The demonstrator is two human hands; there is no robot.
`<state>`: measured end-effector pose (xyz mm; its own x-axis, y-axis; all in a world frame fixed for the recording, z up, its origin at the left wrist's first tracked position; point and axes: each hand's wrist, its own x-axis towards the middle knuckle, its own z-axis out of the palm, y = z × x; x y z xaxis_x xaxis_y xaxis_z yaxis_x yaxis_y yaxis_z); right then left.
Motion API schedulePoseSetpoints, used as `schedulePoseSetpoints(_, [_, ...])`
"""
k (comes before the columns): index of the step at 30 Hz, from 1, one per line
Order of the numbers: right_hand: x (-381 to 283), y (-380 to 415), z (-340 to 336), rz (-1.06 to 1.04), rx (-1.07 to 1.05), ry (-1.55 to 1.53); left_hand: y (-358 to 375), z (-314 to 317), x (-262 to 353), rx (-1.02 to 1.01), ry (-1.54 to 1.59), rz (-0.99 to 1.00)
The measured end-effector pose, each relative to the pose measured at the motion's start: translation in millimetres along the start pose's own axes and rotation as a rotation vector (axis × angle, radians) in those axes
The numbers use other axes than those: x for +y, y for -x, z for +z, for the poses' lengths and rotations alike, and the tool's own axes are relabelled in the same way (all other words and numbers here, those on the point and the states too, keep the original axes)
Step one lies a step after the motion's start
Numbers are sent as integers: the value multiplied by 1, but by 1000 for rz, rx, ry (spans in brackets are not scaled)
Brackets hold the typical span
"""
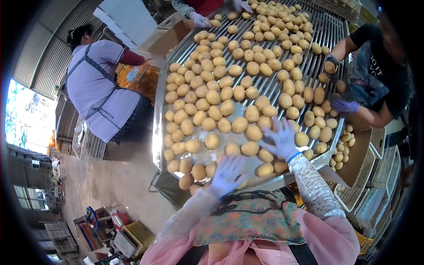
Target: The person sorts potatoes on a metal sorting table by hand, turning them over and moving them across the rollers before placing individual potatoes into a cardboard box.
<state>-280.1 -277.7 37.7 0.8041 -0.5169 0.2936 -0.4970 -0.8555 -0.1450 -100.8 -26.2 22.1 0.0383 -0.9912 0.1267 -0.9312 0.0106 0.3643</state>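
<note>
Many round, tan potatoes [214, 97] lie across a metal roller table [278, 90] in front of me. My left hand [229, 173], in a pale glove, rests near the table's front edge with its fingers stretched out. Potatoes sit just beyond and to the left of it, and none shows in its grasp. Farther right, my right hand [281, 139], gloved too, is spread wide among the potatoes. Its fingertips reach a potato [253, 133] and others around it, and it grips none that I can see.
Across on the right, a co-worker's gloved hand [346, 105] is near potatoes at the table edge. Another person's gloved hand [200, 20] works at the far end. A person [101, 84] stands left. Plastic crates [360, 183] and a carton of potatoes [353, 165] stand right.
</note>
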Motion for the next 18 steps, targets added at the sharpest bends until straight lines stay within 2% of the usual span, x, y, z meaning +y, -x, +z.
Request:
schedulePoseSetpoints(1, [-4,12,1,-127,-44,-1,18,-13,-4,-2,24,-62])
schedulePoseSetpoints(2, [-12,24,1,-123,-46,0,30,-33,-6,-50,-18,-135])
schedulePoseSetpoints(3, [-25,33,0,-220,-135,-97,44,-50,-11,-99,-62,-210])
schedulePoseSetpoints(4, [-41,39,1,-313,-221,-197,65,-46,-30,-52,-16,-240])
schedulePoseSetpoints(5, [-59,38,4,-339,-218,-272,79,-43,-48,-3,29,-267])
schedulePoseSetpoints(6, [-78,32,8,-370,-213,-344,82,-51,-59,-2,28,-263])
schedulePoseSetpoints(8, [-117,19,20,-409,-195,-428,78,-65,-75,144,-105,-434])
schedulePoseSetpoints(10, [-161,2,23,-580,-295,-261,54,-63,-95,187,-163,-498])
schedulePoseSetpoints(11, [-179,2,28,-577,-290,-260,45,-58,-106,228,-220,-562])
schedulePoseSetpoints(12, [-192,3,35,-650,-242,-341,37,-46,-112,232,-217,-549])
schedulePoseSetpoints(14, [-189,9,49,-708,-199,-413,15,-19,-107,93,-849,-137])
schedulePoseSetpoints(15, [-179,16,55,-785,-232,-545,13,-7,-91,94,-841,-131])
schedulePoseSetpoints(17, [-142,27,47,-885,-266,-696,13,-3,-45,73,-187,-217])
schedulePoseSetpoints(18, [-120,21,22,-816,-296,-769,22,-8,-49,73,-182,-217])
